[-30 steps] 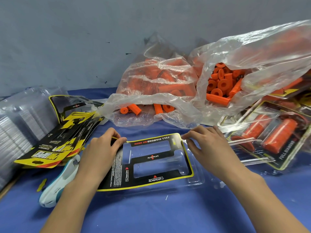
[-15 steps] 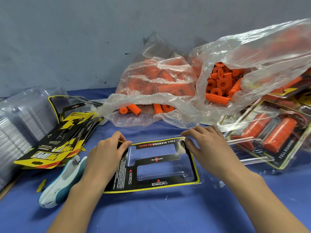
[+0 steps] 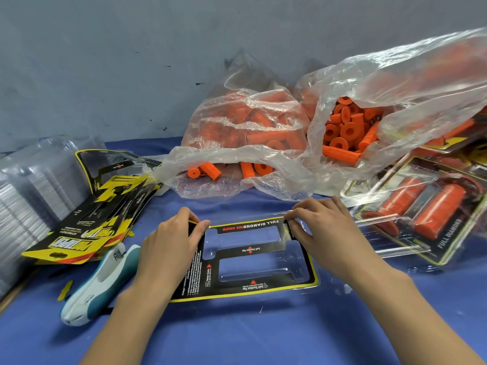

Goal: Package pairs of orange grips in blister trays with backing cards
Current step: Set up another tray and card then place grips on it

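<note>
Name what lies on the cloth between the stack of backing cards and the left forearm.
A white-and-teal stapler, seen in the head view.

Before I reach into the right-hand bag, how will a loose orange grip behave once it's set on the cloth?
Probably rolls: the orange grip is cylindrical, though its flange may curve the path. Likely light and slightly squashy, being hollow. The textured surface should not slip.
</note>
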